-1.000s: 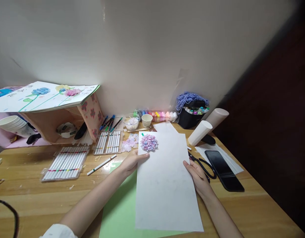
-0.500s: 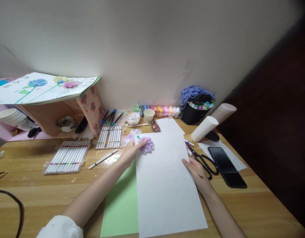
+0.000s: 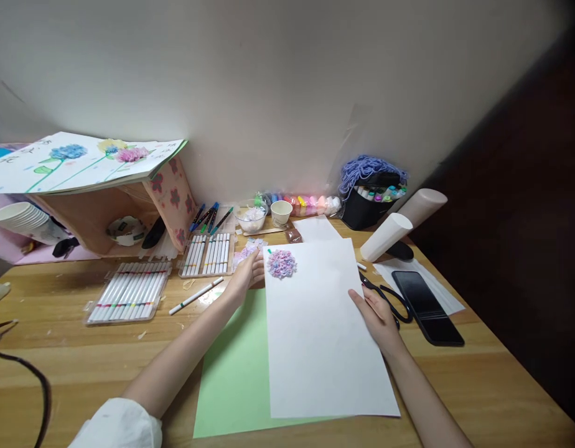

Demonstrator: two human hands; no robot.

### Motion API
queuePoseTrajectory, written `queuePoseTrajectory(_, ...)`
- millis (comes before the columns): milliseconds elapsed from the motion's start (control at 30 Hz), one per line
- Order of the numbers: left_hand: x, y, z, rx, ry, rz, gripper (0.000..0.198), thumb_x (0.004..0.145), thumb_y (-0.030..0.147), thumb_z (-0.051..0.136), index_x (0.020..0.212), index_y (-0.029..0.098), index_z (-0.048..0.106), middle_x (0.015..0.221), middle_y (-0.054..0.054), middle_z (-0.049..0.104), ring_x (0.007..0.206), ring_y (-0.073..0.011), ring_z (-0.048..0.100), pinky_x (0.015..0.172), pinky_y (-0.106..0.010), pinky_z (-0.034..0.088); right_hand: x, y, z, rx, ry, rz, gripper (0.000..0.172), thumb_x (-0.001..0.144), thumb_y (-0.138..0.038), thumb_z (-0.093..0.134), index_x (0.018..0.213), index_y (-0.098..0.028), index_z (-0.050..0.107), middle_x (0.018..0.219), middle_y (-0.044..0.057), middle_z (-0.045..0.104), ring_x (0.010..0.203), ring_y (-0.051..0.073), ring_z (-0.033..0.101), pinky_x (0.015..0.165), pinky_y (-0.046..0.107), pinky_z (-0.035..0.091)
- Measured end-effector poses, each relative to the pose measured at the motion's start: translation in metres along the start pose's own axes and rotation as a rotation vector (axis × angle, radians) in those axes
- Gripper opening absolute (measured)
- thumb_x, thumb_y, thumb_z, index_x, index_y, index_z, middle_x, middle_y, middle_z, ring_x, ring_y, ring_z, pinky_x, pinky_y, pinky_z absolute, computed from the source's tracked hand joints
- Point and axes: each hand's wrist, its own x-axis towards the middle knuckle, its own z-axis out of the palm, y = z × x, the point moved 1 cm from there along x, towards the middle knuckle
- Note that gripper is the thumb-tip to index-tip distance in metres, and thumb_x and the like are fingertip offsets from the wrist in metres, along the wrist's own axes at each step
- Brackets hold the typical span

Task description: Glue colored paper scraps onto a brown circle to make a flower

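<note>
A white sheet of paper (image 3: 325,348) is held over a green sheet (image 3: 231,379) that lies on the table. Near its top left corner sits a round, crinkled flower head (image 3: 282,264) in purple, pink and white, with a small green mark above it. My left hand (image 3: 247,274) is at the sheet's left edge beside the flower, its fingertips partly hidden at the edge. On the opposite edge, my right hand (image 3: 377,314) grips the paper, thumb on top and fingers beneath. Black-handled scissors (image 3: 400,303) lie just beyond the right hand, partly covered.
Marker sets (image 3: 129,292) and a loose marker (image 3: 196,295) lie to the left. A flower picture (image 3: 82,168) rests on a pink box (image 3: 173,199). Along the wall are a bowl (image 3: 251,219), a paper cup (image 3: 281,213) and a black marker case (image 3: 369,208). A phone (image 3: 427,308) lies right.
The white paper has shifted slightly right and its lower edge has risen in view. My left thumb has come off the flower, which now shows whole. My right hand moved right with the sheet.
</note>
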Motion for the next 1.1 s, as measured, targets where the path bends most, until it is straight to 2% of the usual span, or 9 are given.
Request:
queuePoseTrajectory(133,-0.020,-0.006,0.007,0.060,-0.198,-0.107,0.043,0.078,0.053,0.058,0.093,0.012,0.060,0.080,-0.008,0.069,0.069,-0.0152,0.065,0.070,-0.027,0.052,0.008,0.006,-0.011,0.019,0.120,-0.024,0.046,0.078,-0.053,0.061,0.106,-0.017,0.066,0.101,0.012,0.073,0.096,0.031,0.066,0.080,0.039,0.054)
queuePoseTrajectory(267,-0.044,-0.031,0.017,0.288,-0.404,0.016,0.042,0.074,0.044,0.066,0.100,0.012,0.064,0.096,-0.011,0.070,0.084,-0.0211,0.066,0.078,-0.031,0.050,0.011,0.003,-0.009,-0.057,0.107,-0.097,0.046,0.079,-0.053,0.059,0.103,-0.015,0.066,0.099,0.012,0.072,0.096,0.030,0.065,0.078,0.036,0.053)
queuePoseTrajectory(433,-0.047,-0.059,0.021,0.362,-0.338,0.125,0.046,0.076,0.044,0.063,0.107,0.010,0.063,0.104,-0.014,0.069,0.090,-0.0266,0.064,0.082,-0.037,0.048,0.012,-0.002,-0.012,-0.138,0.161,-0.182,0.042,0.082,-0.056,0.052,0.082,-0.017,0.066,0.077,0.006,0.070,0.077,0.024,0.064,0.064,0.029,0.051)
queuePoseTrajectory(567,-0.049,-0.066,0.020,0.355,-0.267,0.199,0.044,0.077,0.045,0.062,0.105,0.012,0.064,0.104,-0.013,0.070,0.090,-0.0264,0.064,0.080,-0.036,0.048,0.013,-0.003,-0.026,-0.296,0.264,-0.266,0.043,0.084,-0.056,0.048,0.065,-0.019,0.058,0.055,0.001,0.058,0.053,0.017,0.054,0.051,0.027,0.043)
queuePoseTrajectory(733,-0.056,-0.068,0.018,0.338,-0.138,0.253,0.046,0.076,0.050,0.061,0.102,0.013,0.062,0.109,-0.012,0.068,0.099,-0.0270,0.061,0.083,-0.035,0.047,0.006,-0.003,-0.037,-0.260,0.349,-0.332,0.043,0.089,-0.055,0.037,0.084,-0.019,0.061,0.054,0.000,0.056,0.042,0.012,0.043,0.044,0.025,0.036)
queuePoseTrajectory(833,-0.061,-0.067,0.018,0.362,-0.127,0.272,0.046,0.078,0.050,0.058,0.106,0.012,0.060,0.112,-0.013,0.066,0.103,-0.0271,0.060,0.088,-0.036,0.045,-0.007,-0.005,-0.036,-0.216,0.378,-0.413,0.044,0.093,-0.051,0.028,0.094,-0.019,0.060,0.055,0.000,0.057,0.043,0.012,0.043,0.045,0.025,0.036)
queuePoseTrajectory(933,-0.075,-0.068,0.016,0.373,-0.145,0.236,0.048,0.081,0.049,0.055,0.114,0.013,0.057,0.118,-0.012,0.064,0.106,-0.0267,0.059,0.092,-0.036,0.044,-0.023,-0.008,-0.025,-0.324,0.222,-0.541,0.044,0.096,-0.043,0.023,0.097,-0.020,0.060,0.063,0.002,0.060,0.057,0.016,0.054,0.056,0.028,0.045)
queuePoseTrajectory(1033,-0.097,-0.078,0.014,0.403,-0.081,0.181,0.050,0.083,0.049,0.053,0.118,0.013,0.055,0.118,-0.012,0.063,0.103,-0.0261,0.059,0.091,-0.036,0.045,-0.038,-0.012,-0.006,-0.676,-0.139,-0.756,0.030,0.095,-0.028,0.034,0.102,-0.020,0.061,0.083,0.007,0.064,0.081,0.020,0.059,0.073,0.033,0.048)
queuePoseTrajectory(1100,-0.111,-0.087,0.015,0.439,0.000,0.175,0.051,0.083,0.050,0.052,0.118,0.013,0.055,0.118,-0.012,0.063,0.102,-0.0258,0.060,0.090,-0.035,0.046,-0.043,-0.015,0.002,-0.914,-0.346,-0.833,0.027,0.092,-0.017,0.039,0.106,-0.021,0.061,0.089,0.008,0.065,0.088,0.022,0.058,0.075,0.035,0.048)
